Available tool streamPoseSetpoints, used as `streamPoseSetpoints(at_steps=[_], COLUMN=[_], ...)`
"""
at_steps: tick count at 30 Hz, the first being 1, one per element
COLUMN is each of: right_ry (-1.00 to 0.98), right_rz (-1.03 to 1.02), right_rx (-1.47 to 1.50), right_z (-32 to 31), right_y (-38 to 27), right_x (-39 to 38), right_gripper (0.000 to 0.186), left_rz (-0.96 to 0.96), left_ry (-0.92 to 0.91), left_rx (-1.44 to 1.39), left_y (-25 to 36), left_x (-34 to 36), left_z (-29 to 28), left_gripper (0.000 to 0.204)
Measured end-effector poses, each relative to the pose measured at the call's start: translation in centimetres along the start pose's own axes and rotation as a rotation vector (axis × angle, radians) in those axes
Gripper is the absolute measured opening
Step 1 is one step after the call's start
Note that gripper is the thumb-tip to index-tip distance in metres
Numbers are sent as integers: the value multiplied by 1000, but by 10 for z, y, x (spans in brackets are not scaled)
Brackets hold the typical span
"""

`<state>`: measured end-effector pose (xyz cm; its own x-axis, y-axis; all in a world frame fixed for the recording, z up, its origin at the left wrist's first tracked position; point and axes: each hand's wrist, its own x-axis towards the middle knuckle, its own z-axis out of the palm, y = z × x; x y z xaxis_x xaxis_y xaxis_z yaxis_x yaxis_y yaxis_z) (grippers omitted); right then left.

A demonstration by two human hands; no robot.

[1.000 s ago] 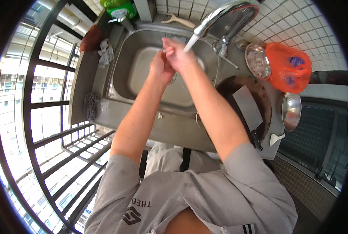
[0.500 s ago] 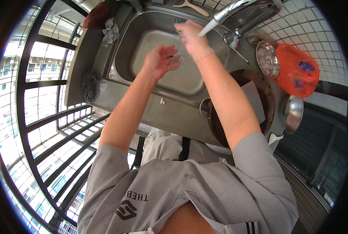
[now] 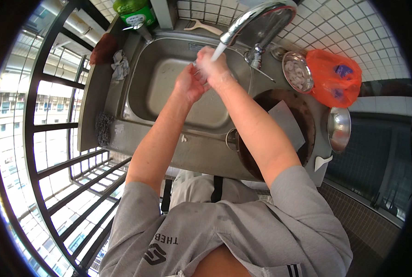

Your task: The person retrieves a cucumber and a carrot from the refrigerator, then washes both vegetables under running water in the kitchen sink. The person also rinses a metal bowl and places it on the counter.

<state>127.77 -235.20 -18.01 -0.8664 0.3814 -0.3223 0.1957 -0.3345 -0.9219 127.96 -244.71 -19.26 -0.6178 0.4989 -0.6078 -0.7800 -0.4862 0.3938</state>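
Water [image 3: 218,51] falls in a white stream from the shiny tap [image 3: 238,25] and lands on the right hand [image 3: 213,67], over the metal sink [image 3: 157,83]. That hand looks wet and blurry, so I cannot tell if its grip is wide or narrow. The left hand [image 3: 190,84] is just beside it, a little lower and to the left — its grip is loose and fairly wide, with the fingers bent a bit and pointing at the right hand. Whether the two hands touch is hard to see. The grey surface [image 3: 201,150] runs along the near side of the sink. To the right, a round brown board [image 3: 305,111] is partly hidden by the right forearm [image 3: 257,120], with a flat grey blade [image 3: 290,122] on it. Past the board is a metal bowl [image 3: 297,73] with pale lumps in it, and a red-orange bag [image 3: 333,78] is right next to it. A second bowl [image 3: 339,131] is near the bag, with a white spoon [image 3: 323,162] close by. Behind the sink lies a pale peeler [image 3: 206,27] — and a green bottle [image 3: 134,16] is at the far left corner. A crumpled cloth [image 3: 120,67] and a dark, curly scrubber [image 3: 104,130] lie on the left side.
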Motion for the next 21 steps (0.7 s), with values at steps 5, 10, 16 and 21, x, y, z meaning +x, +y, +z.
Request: streamPoseSetpoints(at_steps=[5,10,16,21], right_ry=[-31,65,78,0], right_rz=[-27,-359,-106,-118], right_rx=[-419,-1030,-1578,-1610], right_z=[-19,-83,-147,-154], right_y=[-19,-25,-29,-50], right_x=[-19,-41,-36,-29], right_gripper=[19,25,26,24], left_rz=[-18,7,96,182], left_ry=[-111,-119,-157,-137], left_rx=[82,91,216,367], left_y=[-3,-9,-6,-2], left_x=[18,34,27,-3], left_z=[18,36,50,61], left_gripper=[36,31,25,24])
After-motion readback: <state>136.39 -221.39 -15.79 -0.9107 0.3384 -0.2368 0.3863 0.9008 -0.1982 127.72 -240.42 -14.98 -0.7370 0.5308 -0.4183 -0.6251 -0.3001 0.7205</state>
